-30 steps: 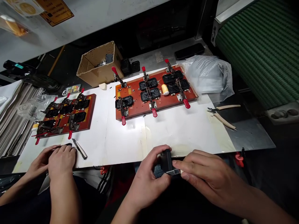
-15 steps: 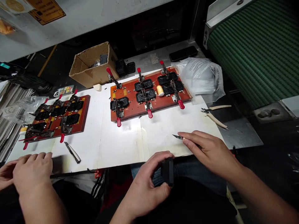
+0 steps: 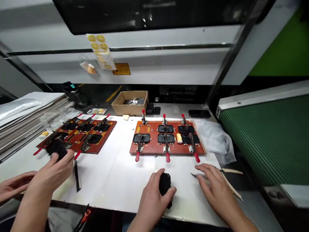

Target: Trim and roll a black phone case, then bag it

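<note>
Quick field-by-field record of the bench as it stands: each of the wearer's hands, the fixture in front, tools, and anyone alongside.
left hand: left hand grips a black part over the white sheet
right hand: right hand flat on the sheet, small blade at its fingertips
fixture ahead: orange clamp board, red-handled clamps, black parts seated
tools: cutters right of the right hand
co-worker: co-worker's hand holds a black piece by a second board
</note>
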The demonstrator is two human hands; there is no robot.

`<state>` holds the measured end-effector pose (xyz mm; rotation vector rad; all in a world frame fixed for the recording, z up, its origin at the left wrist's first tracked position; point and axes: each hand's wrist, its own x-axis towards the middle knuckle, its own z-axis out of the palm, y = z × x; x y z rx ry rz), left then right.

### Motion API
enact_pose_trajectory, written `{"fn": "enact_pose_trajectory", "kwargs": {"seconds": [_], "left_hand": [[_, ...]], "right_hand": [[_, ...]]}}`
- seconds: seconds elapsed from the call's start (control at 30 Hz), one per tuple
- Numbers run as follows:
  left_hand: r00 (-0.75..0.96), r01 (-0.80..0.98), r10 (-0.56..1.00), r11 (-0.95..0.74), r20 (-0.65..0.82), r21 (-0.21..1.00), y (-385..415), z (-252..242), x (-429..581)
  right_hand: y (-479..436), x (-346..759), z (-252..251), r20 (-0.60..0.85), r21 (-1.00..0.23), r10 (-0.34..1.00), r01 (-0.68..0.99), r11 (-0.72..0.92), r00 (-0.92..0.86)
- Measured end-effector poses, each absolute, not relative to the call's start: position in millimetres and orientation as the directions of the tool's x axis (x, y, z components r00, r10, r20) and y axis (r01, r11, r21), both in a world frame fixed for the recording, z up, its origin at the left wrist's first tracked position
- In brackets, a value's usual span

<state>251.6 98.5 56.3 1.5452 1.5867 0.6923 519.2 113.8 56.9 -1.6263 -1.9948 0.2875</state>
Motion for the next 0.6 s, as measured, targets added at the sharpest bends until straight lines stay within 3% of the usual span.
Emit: {"fn": "enact_pose_trajectory", "kwargs": {"seconds": [0.1,0.23,0.37,0.5,0.57,0.6], "left_hand": [[0.063,0.561,0.989,0.074,-0.132,0.824,105.5,46.7,256.4],[0.071,0.625,0.992,0.036,-0.103,0.780,102.1,40.2,244.6],[0.274,0.693,0.960,-0.157,-0.055,0.704,106.7,48.9,221.9],[0.488,0.649,0.870,-0.309,-0.069,0.695,117.6,45.5,216.7],[0.497,0.640,0.867,-0.343,-0.031,0.687,120.1,37.2,220.2],[0.487,0.642,0.874,-0.351,-0.008,0.681,120.2,33.0,222.4]], "right_hand": [[165.3,487.3,94.9,0.203,-0.403,0.957,0.874,0.273,-0.205],[254.1,446.9,122.6,0.066,-0.270,0.985,0.947,0.172,-0.160],[293.6,441.4,120.8,-0.027,-0.252,0.987,0.956,0.147,-0.159],[243.4,455.2,109.0,-0.072,-0.307,0.969,0.930,0.205,-0.237],[197.9,462.4,94.0,-0.077,-0.425,0.955,0.875,0.230,-0.288],[174.1,464.8,83.3,-0.048,-0.562,0.953,0.797,0.221,-0.298]]}}
